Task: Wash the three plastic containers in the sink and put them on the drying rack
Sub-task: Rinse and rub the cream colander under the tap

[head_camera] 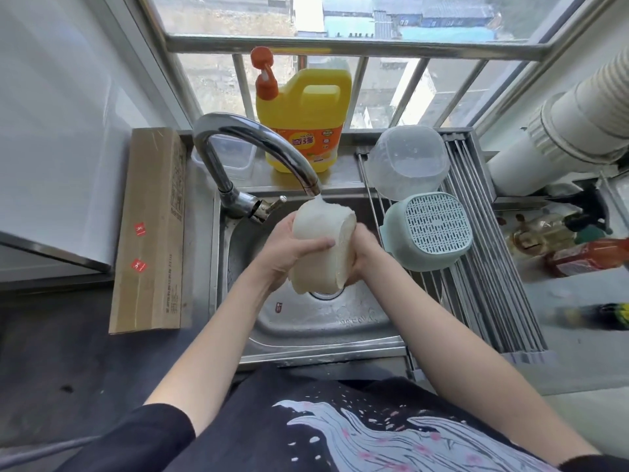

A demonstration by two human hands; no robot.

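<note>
Over the sink (pixel 306 338), both hands hold a white tub (pixel 321 248) on its side under the tap (pixel 258 155), water hitting its upper end; the left hand (pixel 289 252) has its grip wrapped around the tub's side, thumb across it; the right hand (pixel 366 250) clasps the rim end, fingers mostly hidden; on the rack (pixel 483 253) at the sink's right edge, 2 tubs lie upturned, a clear one (pixel 408 161) behind a green strainer (pixel 430 229); a yellow jug (pixel 303 114) stands at the sink's back edge.

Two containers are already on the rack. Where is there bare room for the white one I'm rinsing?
The near half of the drying rack is bare, from the green colander toward you. The far end is crowded: the clear container sits upturned next to the colander. Both hands, left and right, hold the white container.
</note>
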